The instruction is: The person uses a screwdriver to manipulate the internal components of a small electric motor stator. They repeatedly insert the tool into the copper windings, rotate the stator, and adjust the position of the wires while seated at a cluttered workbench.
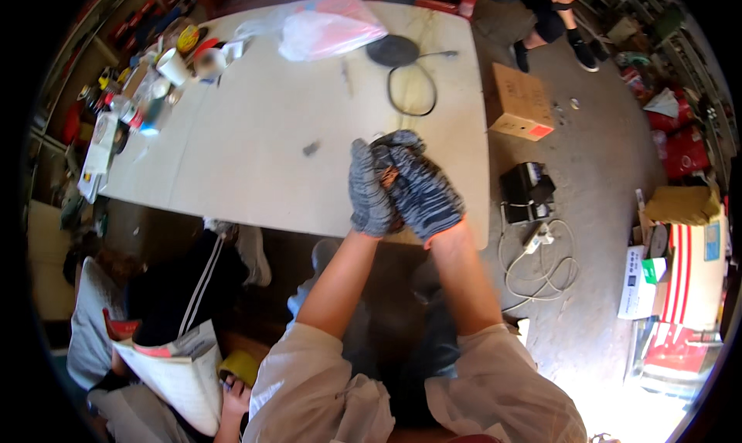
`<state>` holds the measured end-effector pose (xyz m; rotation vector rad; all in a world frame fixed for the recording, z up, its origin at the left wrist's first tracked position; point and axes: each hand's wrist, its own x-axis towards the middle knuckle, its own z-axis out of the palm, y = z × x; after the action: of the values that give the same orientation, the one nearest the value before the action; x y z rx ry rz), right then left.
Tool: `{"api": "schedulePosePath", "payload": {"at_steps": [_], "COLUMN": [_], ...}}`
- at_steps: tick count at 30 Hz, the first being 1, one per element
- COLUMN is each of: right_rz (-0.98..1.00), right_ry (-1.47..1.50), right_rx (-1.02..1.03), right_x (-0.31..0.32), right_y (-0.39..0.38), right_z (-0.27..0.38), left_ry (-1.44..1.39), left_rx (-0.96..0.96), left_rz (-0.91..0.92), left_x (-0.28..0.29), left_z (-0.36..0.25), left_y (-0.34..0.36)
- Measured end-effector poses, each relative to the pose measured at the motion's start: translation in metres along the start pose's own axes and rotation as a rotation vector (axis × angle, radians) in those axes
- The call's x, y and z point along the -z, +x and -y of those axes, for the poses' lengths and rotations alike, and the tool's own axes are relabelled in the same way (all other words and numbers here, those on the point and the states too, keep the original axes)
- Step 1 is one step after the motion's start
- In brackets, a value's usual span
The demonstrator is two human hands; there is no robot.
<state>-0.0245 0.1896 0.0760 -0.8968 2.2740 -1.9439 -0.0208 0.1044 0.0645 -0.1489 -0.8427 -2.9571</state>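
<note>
My left hand point(366, 188) and my right hand point(423, 192), both in mottled grey knit gloves with orange showing at the right cuff, are pressed together above the near right part of the pale table point(232, 165). Their fingers are curled round each other. A small patch of orange and dark shows between them; I cannot tell what it is, and anything held is hidden. Beyond my hands lie a looped black cable point(412, 113), a dark round pad point(392, 50) and a plastic bag point(332, 27).
Cups, bottles and clutter point(174, 64) line the table's left end. On the floor at right are a cardboard box point(522, 103), a black device point(525, 192) and a white power strip point(539, 238). One person sits lower left with papers point(174, 373); another point(545, 33) sits upper right. Shelving flanks both sides.
</note>
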Motion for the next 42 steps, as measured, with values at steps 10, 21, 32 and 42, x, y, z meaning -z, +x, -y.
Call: {"api": "schedulePosePath", "payload": {"at_steps": [10,21,32,42], "right_rz": [-0.493,-0.508,-0.534,-0.484], "right_ry": [0.067,1.491,1.317,0.841], "right_rx": [0.014,-0.203,-0.248,-0.332], "right_x": [-0.006,0.024,0.036,0.042], "right_y": [0.015,0.005,0.000,-0.001], "right_z": [-0.045,-0.005,0.006,-0.004], "left_ry": [0.091,0.612,0.882,0.991], "left_rx": [0.040,-0.329,-0.373,-0.525], "left_rz": [0.062,0.079,0.195,0.248], "left_x": [-0.004,-0.008,0.001,-0.003], "left_z": [0.013,0.011,-0.004,-0.015], "left_y": [0.012,-0.001,0.005,0.008]}}
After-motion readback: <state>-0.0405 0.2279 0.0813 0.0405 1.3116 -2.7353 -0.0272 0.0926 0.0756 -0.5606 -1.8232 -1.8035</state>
